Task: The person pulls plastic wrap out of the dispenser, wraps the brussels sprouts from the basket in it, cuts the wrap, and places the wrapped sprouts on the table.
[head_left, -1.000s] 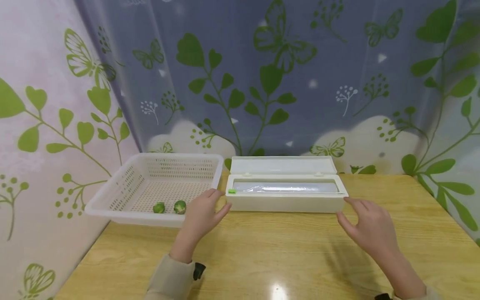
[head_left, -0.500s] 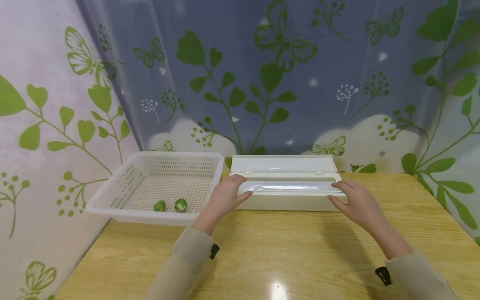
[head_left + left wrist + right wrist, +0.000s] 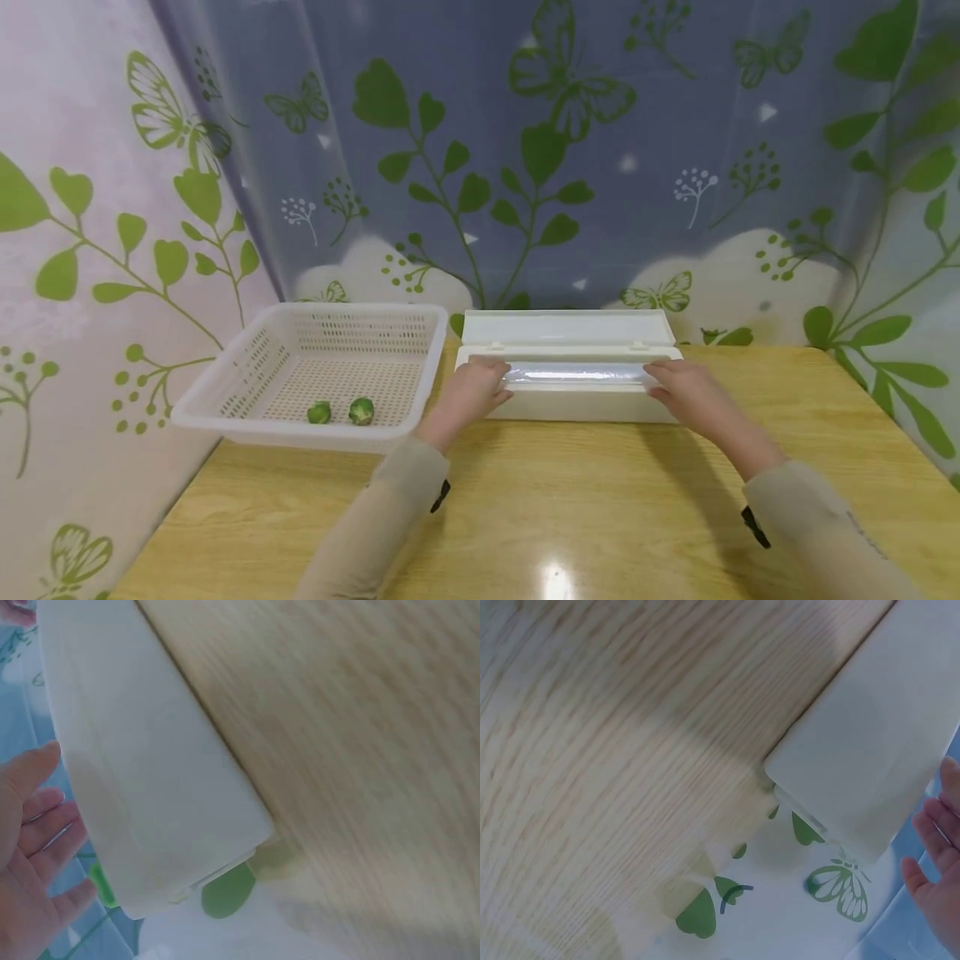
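A white cling film box [image 3: 577, 407] stands on the table with its lid [image 3: 566, 328] raised at the back. Inside lies a shiny roll of clear film [image 3: 573, 373]. My left hand [image 3: 474, 392] is over the roll's left end, and my right hand [image 3: 692, 396] over its right end. From the left wrist, the fingers of the left hand [image 3: 37, 851] look spread and nearly straight, thumb by the box's edge, close to a green slider [image 3: 102, 885]. In the right wrist view the right hand [image 3: 939, 844] has loosely extended fingers beside the box [image 3: 862, 750]. Whether the fingertips touch the film is unclear.
Left of the box sits a white perforated plastic basket [image 3: 281, 429]. Two Brussels sprouts, one [image 3: 318, 412] beside the other [image 3: 362, 411], lie in it. The wooden table [image 3: 555, 508] backs onto a leaf-patterned curtain [image 3: 465, 167].
From the front corners of the box, both hands have moved up and inward over the film roll's ends. The left hand now covers the green slider in the head view. Basket and sprouts stay put.
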The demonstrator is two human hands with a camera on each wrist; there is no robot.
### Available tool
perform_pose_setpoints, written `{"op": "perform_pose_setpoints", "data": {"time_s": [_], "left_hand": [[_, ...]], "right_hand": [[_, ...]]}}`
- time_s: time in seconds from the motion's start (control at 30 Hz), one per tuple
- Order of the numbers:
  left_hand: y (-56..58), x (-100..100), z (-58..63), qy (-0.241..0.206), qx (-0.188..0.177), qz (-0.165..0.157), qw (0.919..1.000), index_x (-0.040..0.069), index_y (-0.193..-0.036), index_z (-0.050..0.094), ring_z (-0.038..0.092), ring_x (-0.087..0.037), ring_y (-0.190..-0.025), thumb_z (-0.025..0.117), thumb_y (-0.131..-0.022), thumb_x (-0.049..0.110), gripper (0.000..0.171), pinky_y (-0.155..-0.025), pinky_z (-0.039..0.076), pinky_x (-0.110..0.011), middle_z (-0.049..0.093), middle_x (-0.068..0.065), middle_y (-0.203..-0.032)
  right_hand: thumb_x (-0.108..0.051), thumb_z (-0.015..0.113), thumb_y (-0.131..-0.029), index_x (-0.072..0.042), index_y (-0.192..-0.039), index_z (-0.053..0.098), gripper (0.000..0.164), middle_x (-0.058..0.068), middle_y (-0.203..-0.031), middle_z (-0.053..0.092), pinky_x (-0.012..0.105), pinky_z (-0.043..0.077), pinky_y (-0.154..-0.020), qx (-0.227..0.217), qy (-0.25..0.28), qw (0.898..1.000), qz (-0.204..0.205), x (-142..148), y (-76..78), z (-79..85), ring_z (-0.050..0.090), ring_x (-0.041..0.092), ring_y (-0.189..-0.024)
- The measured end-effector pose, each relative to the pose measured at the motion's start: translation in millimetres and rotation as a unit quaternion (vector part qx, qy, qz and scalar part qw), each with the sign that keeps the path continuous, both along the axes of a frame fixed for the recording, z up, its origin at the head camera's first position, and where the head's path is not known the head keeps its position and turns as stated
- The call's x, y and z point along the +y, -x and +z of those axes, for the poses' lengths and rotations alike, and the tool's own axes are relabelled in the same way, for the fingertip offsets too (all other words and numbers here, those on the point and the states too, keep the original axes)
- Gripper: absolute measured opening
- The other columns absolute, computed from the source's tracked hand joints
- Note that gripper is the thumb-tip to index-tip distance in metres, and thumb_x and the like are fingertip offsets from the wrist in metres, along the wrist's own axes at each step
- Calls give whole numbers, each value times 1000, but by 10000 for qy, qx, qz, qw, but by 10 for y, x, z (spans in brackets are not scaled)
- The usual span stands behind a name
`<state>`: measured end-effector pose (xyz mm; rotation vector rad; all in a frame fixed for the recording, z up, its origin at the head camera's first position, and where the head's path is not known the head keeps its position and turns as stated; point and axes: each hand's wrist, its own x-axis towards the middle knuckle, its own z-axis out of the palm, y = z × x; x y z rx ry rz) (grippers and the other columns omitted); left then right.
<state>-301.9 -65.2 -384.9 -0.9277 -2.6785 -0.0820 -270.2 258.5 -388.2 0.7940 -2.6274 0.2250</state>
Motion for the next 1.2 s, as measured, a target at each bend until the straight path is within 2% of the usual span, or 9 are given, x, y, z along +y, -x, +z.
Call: {"op": "perform_pose_setpoints", "data": {"time_s": [0.2, 0.3, 0.43, 0.53, 0.67, 0.83, 0.97, 1.07, 1.2], "left_hand": [[-19, -24, -121, 164, 50, -26, 9999, 6, -105, 61, 59, -19, -87, 62, -82, 26, 30, -71, 49, -29, 63, -5, -99], [-18, -39, -154, 71, 240, -31, 9997, 8, -100, 63, 60, -18, -82, 64, -81, 24, 25, -67, 49, -29, 64, -4, -94], [0, -44, -166, -122, 507, -172, 9985, 10, -88, 64, 59, -15, -72, 66, -79, 19, 13, -61, 48, -27, 64, -1, -82], [12, -43, -169, -241, 579, -275, 9976, 11, -79, 63, 58, -14, -67, 68, -77, 16, 8, -58, 47, -25, 63, 1, -76], [23, -51, -159, -463, 450, -239, 9976, 11, -79, 64, 59, -13, -67, 69, -75, 15, 8, -59, 48, -25, 64, 1, -76], [28, -63, -90, -861, -45, -161, 9961, 7, -89, 65, 62, -17, -76, 69, -75, 14, 16, -68, 49, -29, 66, -4, -85], [45, -58, -63, -1045, -367, -27, 9938, 6, -92, 66, 62, -18, -80, 67, -77, 17, 18, -71, 48, -29, 66, -4, -88], [54, -49, -80, -1189, -428, 76, 9920, 7, -90, 66, 62, -17, -77, 66, -78, 18, 17, -69, 48, -29, 66, -3, -86], [70, -30, -102, -1410, -261, 141, 9896, 6, -86, 67, 61, -17, -74, 66, -79, 16, 11, -68, 48, -29, 66, -3, -82]], "right_hand": [[-3, 67, -75, 4, -102, 61, 29, 18, -97, 60, 52, 44, -67, -129, -124, 9998, -119, -30, -24, -76, 56, 34, -87], [-3, 66, -77, 2, -102, 61, 26, 16, -96, 61, 54, 42, -67, -211, -113, 9994, -238, -25, -22, -119, 56, 33, -89], [-3, 66, -76, 1, -99, 61, 24, 14, -95, 62, 56, 40, -68, -46, -17, 9997, -228, -9, -9, -163, 56, 31, -87], [-2, 68, -74, 0, -97, 62, 24, 13, -92, 62, 56, 40, -68, 186, -29, 9997, -163, 1, 3, -193, 57, 30, -85], [-2, 69, -72, 1, -94, 63, 23, 12, -88, 63, 51, 41, -64, 458, 19, 9989, -71, 7, 26, -230, 57, 29, -82], [0, 70, -70, 0, -90, 65, 21, 12, -84, 63, 48, 42, -60, 598, 280, 9978, 34, 0, 58, -221, 58, 28, -76], [1, 73, -66, 0, -85, 65, 21, 11, -79, 62, 47, 43, -57, 748, 407, 9962, 153, 5, 90, -199, 58, 28, -71], [2, 74, -63, 0, -82, 64, 21, 9, -75, 60, 44, 42, -53, 893, 482, 9944, 307, 18, 119, -209, 57, 26, -66], [6, 76, -58, 1, -78, 61, 26, 8, -70, 55, 38, 44, -51, 1231, 678, 9876, 700, 37, 163, -243, 54, 24, -61]]}}
